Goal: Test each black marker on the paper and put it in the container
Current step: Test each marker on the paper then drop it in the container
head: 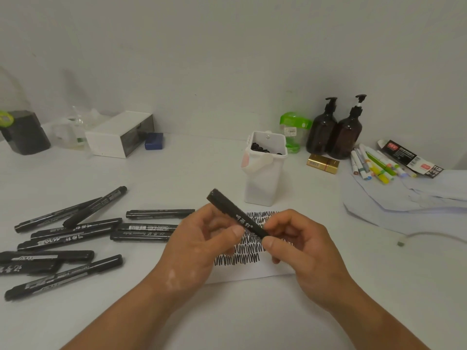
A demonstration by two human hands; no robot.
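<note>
Over the bench (pixel 177 178), head view: you hold one black marker (pixel 237 215) in both hands just above the paper (pixel 252 271), at about six o'clock from the white container (pixel 265 173). Your left hand (pixel 202 238) curls round the barrel's middle with the thumb pressed against it. Your right hand (pixel 303 248) pinches the lower end between thumb and fingers. The marker slants from ten o'clock down to four o'clock, its blunt upper end free. Your right fingers hide the lower end, so whether the cap is on cannot be told.

Rows of black zigzag scribble cover the paper under your hands. Black marker ends show in the container's mouth at twelve o'clock, so part of the batch appears done. A spread of loose markers (pixel 68 236) lies at nine o'clock, well apart from the container and seemingly untested.

By the look of it, you are at the cap: pulling it off to test, or seating it after a test. If uncapping, the next move calls for bringing the tip down onto a bare patch of paper. If capping, lift the marker to twelve o'clock and drop it in the container upright.
</note>
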